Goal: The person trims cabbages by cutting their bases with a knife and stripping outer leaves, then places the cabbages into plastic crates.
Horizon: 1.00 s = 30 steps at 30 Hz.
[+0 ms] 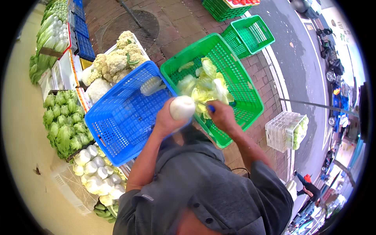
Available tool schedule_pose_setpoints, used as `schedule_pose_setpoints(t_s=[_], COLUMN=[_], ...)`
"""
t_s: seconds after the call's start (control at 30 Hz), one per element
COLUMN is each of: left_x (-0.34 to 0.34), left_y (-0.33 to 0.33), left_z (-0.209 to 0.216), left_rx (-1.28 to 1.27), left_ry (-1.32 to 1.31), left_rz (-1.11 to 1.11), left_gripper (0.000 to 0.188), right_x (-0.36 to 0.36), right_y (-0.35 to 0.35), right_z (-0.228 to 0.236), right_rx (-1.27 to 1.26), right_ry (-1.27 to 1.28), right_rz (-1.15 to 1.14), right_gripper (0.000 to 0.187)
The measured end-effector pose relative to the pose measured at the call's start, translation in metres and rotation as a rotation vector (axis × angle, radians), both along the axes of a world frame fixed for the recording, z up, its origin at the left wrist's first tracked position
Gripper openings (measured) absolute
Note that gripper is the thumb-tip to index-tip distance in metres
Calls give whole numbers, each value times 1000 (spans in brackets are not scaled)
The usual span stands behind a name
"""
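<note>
My left hand [165, 117] is closed round a pale napa cabbage [182, 108], its white base turned up, above the gap between two crates. Closed on a small knife [211, 108] with a blue handle, my right hand [223, 116] is just right of the cabbage; the thin blade points toward it. Beneath my right hand, loose yellow-green cabbage leaves [209, 84] lie in the green crate [250, 98]. The blue crate [117, 117] stands to the left, with one whitish cabbage [152, 85] near its far right corner.
Cauliflowers [117, 62] sit beyond the blue crate. Lettuces [66, 121] and white-wrapped cabbages [100, 172] line the left side. Farther off are another green crate [256, 35], a white crate [280, 131] at the right and a road [290, 66]. A thin pole [131, 13] stands at the top.
</note>
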<state>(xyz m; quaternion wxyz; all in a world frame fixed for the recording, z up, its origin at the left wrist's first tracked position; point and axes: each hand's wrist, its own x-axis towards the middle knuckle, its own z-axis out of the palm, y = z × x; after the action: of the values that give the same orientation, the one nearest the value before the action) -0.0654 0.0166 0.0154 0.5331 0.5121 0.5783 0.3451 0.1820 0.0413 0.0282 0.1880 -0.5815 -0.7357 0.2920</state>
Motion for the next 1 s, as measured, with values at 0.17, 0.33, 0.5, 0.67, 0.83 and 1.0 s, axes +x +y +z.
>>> schedule_pose_setpoints(t_s=[0.17, 0.33, 0.5, 0.67, 0.83, 1.0], left_x=[14, 14, 20, 30, 36, 32], left_y=[2, -2, -1, -4, -3, -8], left_z=[7, 5, 4, 1, 8, 2], left_rx=[36, 16, -29, -27, -35, -43], left_ry=[54, 49, 11, 60, 123, 121], left_rz=[-60, -102, -142, -125, -130, -191], left_gripper=[80, 81, 79, 72, 73, 75], right_x=[-14, -9, -3, -1, 0, 7], right_y=[0, -3, -9, -18, -24, -31], right_z=[0, -2, -16, -23, -32, -39], right_rx=[-95, -126, -182, -219, -224, -245], right_ry=[-105, -95, -151, -167, -194, -153], right_rz=[123, 176, 140, 54, -6, 20], right_gripper=[16, 17, 15, 12, 12, 14])
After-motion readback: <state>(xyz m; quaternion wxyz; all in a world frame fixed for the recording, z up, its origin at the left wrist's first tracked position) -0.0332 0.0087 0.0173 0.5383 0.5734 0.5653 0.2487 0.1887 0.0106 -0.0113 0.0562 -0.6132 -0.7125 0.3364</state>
